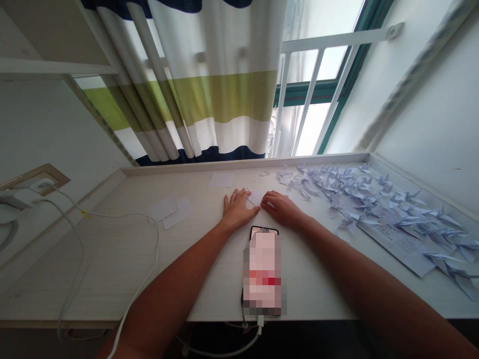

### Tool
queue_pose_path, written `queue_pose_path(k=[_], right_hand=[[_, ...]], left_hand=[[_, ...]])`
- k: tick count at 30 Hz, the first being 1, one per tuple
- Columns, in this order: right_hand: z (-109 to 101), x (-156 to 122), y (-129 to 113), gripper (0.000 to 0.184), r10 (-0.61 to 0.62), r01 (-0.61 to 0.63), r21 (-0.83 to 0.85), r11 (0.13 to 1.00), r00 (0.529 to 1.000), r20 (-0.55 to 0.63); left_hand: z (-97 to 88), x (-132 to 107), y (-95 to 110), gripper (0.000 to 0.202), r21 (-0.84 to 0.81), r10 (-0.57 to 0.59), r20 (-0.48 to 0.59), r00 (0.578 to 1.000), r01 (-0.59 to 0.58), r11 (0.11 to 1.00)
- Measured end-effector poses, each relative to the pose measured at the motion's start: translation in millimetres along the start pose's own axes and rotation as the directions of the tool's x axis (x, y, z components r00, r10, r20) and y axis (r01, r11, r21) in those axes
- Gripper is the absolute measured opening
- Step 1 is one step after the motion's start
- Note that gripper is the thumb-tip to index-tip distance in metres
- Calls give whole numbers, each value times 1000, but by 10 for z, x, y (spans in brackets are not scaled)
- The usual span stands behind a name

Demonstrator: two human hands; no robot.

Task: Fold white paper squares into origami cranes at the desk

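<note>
A small white sheet of paper [255,197] lies on the table between my hands, its near edge showing a dark line. My left hand [239,209] rests at the sheet's left side, fingers spread and thumb stretched toward the right. On the other side, my right hand [280,206] has its fingers curled together at the paper's right edge; the fingertips partly hide what they grip. Just below both hands, a phone [264,269] with a blurred-out screen lies flat, a white cable plugged into its lower end.
Many folded paper cranes [348,192] cover the table's right side, some on a printed sheet [398,244]. Loose paper squares [177,213] lie at left, another square [221,179] near the back ledge. A white cable [159,244] runs from the wall socket past my left arm.
</note>
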State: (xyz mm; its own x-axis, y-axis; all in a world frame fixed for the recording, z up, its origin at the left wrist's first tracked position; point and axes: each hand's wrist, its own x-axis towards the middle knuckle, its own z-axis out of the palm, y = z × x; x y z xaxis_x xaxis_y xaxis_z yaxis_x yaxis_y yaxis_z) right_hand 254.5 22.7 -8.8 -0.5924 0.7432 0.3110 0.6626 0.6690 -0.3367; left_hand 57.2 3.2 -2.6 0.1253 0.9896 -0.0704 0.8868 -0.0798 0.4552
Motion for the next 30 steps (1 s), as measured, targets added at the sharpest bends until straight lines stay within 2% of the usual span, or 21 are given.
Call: queue_pose_path(k=[6, 14, 21, 25, 30], right_hand=[[62, 20, 20, 17, 74, -73, 41, 997, 996, -47], [105, 61, 66, 16, 131, -115, 129, 985, 984, -122], [72, 39, 128, 12, 111, -90, 176, 980, 987, -115], [48, -14, 161, 8, 55, -33, 244, 969, 995, -84], [67, 30, 144, 12, 115, -84, 229, 970, 985, -127]], left_hand=[[6, 3, -4, 70, 0, 11, -6, 1000, -11, 1000], [28, -17, 0, 54, 20, 37, -54, 998, -36, 999], [57, -24, -21, 38, -31, 183, -156, 971, -190, 981], [56, -45, -9, 37, -17, 197, -115, 974, -200, 980], [41, -91, 44, 38, 99, 215, -52, 975, -209, 973]])
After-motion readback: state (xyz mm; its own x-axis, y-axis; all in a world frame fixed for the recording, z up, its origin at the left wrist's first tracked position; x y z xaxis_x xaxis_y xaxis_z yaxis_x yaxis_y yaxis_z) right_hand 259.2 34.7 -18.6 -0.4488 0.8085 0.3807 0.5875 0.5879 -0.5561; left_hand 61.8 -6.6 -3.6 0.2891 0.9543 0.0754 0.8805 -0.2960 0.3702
